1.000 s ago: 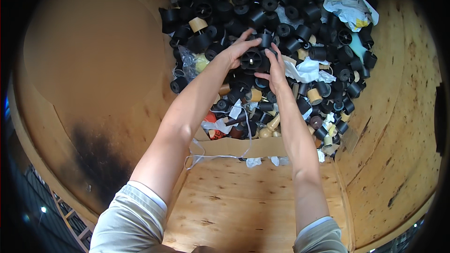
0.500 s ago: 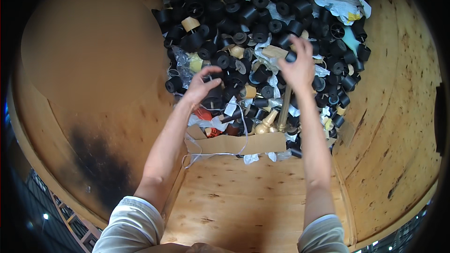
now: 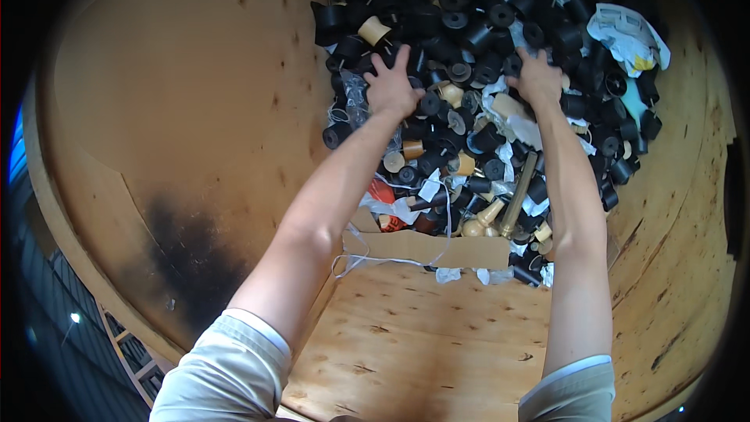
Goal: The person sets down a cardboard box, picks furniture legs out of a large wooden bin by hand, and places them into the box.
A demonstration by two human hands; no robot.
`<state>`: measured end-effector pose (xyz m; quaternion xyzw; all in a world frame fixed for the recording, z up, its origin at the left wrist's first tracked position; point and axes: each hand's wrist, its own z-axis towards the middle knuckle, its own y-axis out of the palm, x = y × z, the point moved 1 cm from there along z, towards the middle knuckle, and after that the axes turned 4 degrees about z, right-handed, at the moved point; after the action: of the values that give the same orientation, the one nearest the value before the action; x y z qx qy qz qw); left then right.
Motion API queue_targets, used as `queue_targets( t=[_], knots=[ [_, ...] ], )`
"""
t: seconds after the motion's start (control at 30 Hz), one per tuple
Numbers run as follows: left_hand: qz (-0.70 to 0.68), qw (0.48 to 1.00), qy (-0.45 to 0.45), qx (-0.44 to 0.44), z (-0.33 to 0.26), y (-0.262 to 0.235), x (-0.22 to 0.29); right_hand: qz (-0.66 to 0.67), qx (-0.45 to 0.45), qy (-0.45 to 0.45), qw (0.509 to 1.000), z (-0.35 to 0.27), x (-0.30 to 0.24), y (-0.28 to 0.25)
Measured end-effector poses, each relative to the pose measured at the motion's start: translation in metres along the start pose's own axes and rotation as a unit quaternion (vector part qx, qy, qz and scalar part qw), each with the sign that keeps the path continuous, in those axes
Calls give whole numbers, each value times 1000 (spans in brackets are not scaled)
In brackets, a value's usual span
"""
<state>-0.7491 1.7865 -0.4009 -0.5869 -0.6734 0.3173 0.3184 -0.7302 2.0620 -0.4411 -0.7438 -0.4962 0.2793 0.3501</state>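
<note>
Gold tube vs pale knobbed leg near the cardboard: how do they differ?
The tube is straight; the leg has a bulbous end. The tube looks longer than the leg. The tube is dull gold, the leg pale cream. Both lie near the cardboard.

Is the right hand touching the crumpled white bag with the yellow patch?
Apart: the head view shows black parts lying between the right hand and the crumpled white bag.

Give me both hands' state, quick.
Left hand: open, fingers spread over black cylindrical furniture feet.
Right hand: open, fingers spread over more of them; contact unclear.
</note>
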Motion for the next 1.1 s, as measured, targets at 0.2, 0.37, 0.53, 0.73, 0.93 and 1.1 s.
queue_targets(
  t=[0.2,0.37,0.53,0.73,0.93,1.1],
  knots=[
    [7,999,35,2,-6,16,-4,103,19,-32,994,-31,-1,13],
    [6,999,54,6,-7,23,2,120,33,-53,991,-17,16,12],
    [28,996,86,17,-12,20,-11,271,78,-106,954,-33,12,-6],
    [77,990,115,-6,-3,23,6,290,11,-201,936,-1,-53,1],
    [109,983,141,-39,-4,17,0,316,-60,-126,938,13,-79,23],
    [89,983,163,-6,-19,-2,-36,379,36,-88,920,-17,-84,21]
  ],
)
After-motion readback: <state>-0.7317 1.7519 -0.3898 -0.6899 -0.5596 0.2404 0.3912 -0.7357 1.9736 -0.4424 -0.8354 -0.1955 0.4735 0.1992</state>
